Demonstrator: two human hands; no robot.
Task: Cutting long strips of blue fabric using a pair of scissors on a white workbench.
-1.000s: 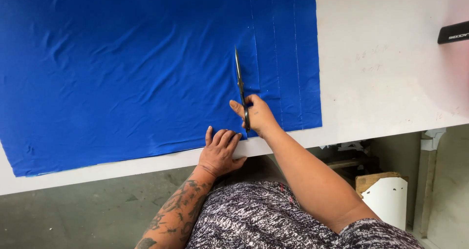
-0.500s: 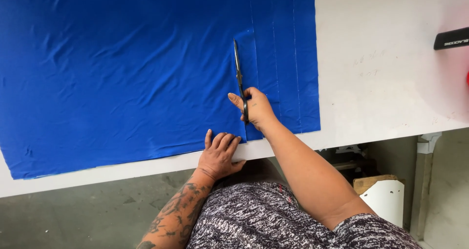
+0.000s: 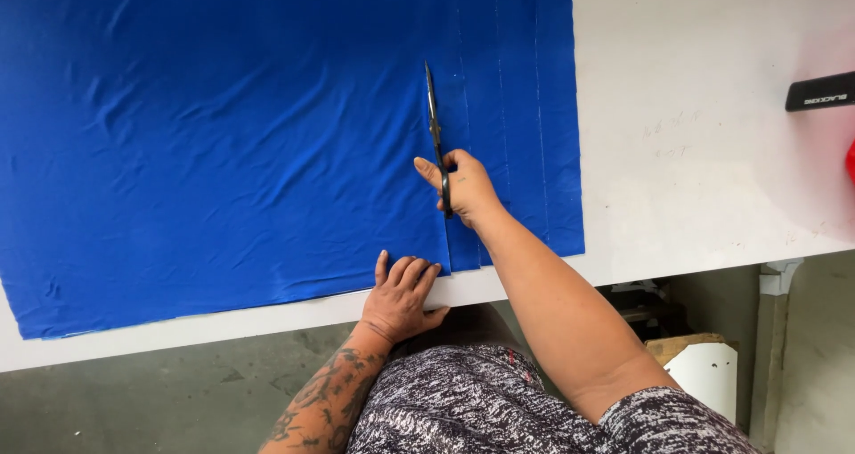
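We see the right hand [image 3: 465,185] closed around the handles of black scissors [image 3: 435,133], blades pointing far, lying along a cut line in the blue fabric [image 3: 223,142]. The fabric covers the left and middle of the white table [image 3: 704,151]. The left hand [image 3: 401,298] is open, flat, fingers spread, pressing the fabric's near edge just left of the cut. A black object [image 3: 819,91] sits at the far right.

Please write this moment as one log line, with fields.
right hand: grip on scissors, cutting blue cloth | left hand: flat on cloth edge | support: white table
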